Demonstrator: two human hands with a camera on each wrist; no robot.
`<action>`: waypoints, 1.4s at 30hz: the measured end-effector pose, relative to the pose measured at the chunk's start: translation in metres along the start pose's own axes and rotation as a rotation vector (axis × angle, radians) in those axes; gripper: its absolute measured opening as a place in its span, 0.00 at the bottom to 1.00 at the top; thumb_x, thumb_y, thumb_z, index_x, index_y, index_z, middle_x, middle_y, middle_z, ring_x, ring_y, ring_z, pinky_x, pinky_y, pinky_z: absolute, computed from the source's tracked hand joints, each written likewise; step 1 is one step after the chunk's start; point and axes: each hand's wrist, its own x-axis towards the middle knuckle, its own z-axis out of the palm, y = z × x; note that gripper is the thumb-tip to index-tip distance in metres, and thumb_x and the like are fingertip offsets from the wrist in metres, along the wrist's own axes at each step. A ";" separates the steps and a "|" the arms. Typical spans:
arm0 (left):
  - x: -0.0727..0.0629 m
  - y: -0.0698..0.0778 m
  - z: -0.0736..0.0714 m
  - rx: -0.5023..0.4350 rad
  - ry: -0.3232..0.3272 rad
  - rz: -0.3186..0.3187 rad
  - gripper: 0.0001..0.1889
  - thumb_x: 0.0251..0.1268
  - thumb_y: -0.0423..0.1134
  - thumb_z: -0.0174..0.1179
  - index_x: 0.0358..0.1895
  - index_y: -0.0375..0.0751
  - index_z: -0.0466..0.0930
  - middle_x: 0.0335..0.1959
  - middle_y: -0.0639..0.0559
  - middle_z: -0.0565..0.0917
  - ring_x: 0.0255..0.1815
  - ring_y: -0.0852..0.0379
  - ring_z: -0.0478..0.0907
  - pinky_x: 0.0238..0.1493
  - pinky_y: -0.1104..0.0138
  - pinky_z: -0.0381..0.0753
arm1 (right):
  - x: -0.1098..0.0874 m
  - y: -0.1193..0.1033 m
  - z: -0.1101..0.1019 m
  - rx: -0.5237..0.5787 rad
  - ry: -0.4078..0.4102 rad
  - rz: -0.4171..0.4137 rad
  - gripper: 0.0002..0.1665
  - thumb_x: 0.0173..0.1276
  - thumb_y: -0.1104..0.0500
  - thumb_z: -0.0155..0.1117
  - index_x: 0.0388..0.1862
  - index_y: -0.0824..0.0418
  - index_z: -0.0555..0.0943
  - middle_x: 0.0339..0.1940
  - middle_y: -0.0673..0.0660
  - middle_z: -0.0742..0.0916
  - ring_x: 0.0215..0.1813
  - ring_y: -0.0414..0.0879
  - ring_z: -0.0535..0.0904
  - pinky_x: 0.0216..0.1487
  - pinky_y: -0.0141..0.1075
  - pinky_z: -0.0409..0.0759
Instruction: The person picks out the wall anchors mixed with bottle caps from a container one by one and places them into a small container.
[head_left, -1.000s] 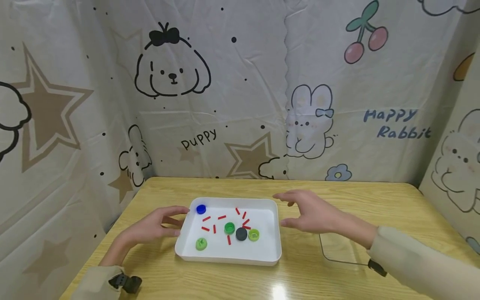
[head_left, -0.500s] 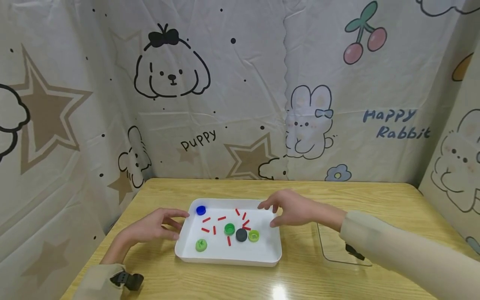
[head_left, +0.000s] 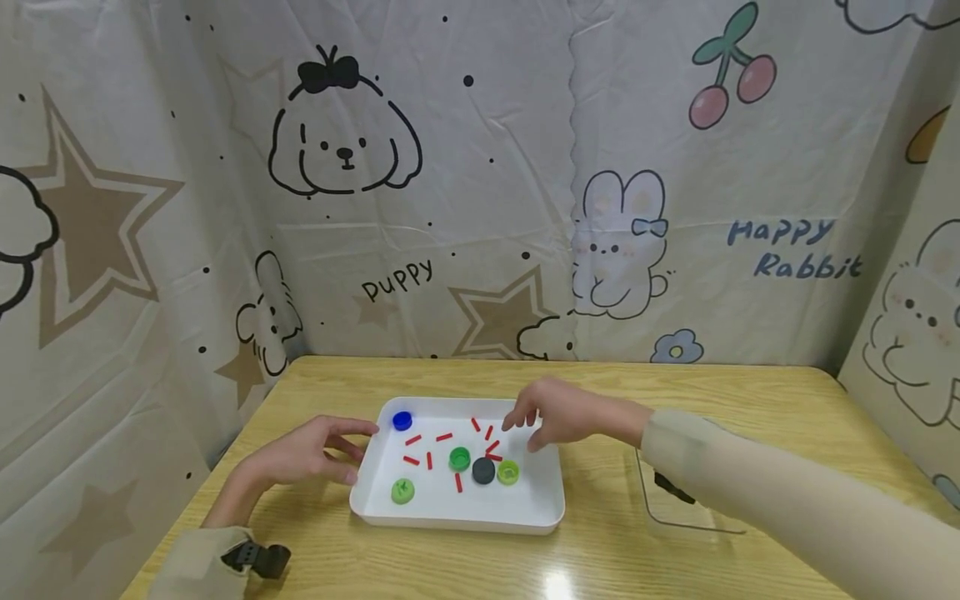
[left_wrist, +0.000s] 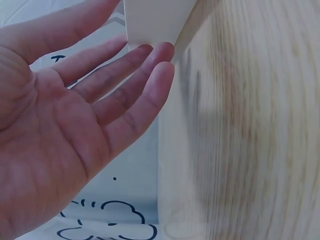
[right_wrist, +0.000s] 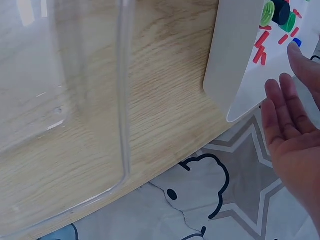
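White tray open from above, walled all round, left hand at its left side, dark disc just beside lime cap, free room toward near-right corner

Cartoon-printed pale curtain, wood-grain table, glare at front edge

Head view: we look forward and down, set well back, over table, white tray and printed cloth. Left wrist view: we face the left hand close up, sidelong, the tray at top. Right wrist view: we look past the right hand, close, scene aslant. Shared by head and right wrist: tray interior, clear rectangular item
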 end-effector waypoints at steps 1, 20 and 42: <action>0.000 0.000 0.000 0.003 -0.001 0.000 0.39 0.62 0.33 0.75 0.74 0.22 0.68 0.72 0.24 0.71 0.61 0.34 0.81 0.51 0.63 0.85 | 0.002 0.001 0.000 -0.006 -0.008 0.001 0.20 0.60 0.70 0.79 0.53 0.64 0.91 0.46 0.55 0.91 0.45 0.50 0.85 0.47 0.36 0.82; -0.001 0.007 0.003 -0.055 0.006 0.009 0.40 0.60 0.31 0.75 0.74 0.20 0.67 0.73 0.24 0.70 0.61 0.33 0.81 0.50 0.61 0.86 | 0.034 0.010 0.014 0.002 -0.026 0.091 0.15 0.61 0.67 0.81 0.48 0.62 0.93 0.29 0.47 0.87 0.33 0.40 0.77 0.36 0.34 0.78; -0.001 0.004 0.002 -0.025 0.016 -0.003 0.40 0.59 0.31 0.76 0.74 0.21 0.68 0.72 0.25 0.72 0.60 0.35 0.81 0.50 0.61 0.86 | 0.049 0.016 0.028 0.147 0.002 0.285 0.12 0.60 0.69 0.81 0.42 0.59 0.94 0.25 0.49 0.84 0.29 0.43 0.78 0.29 0.33 0.79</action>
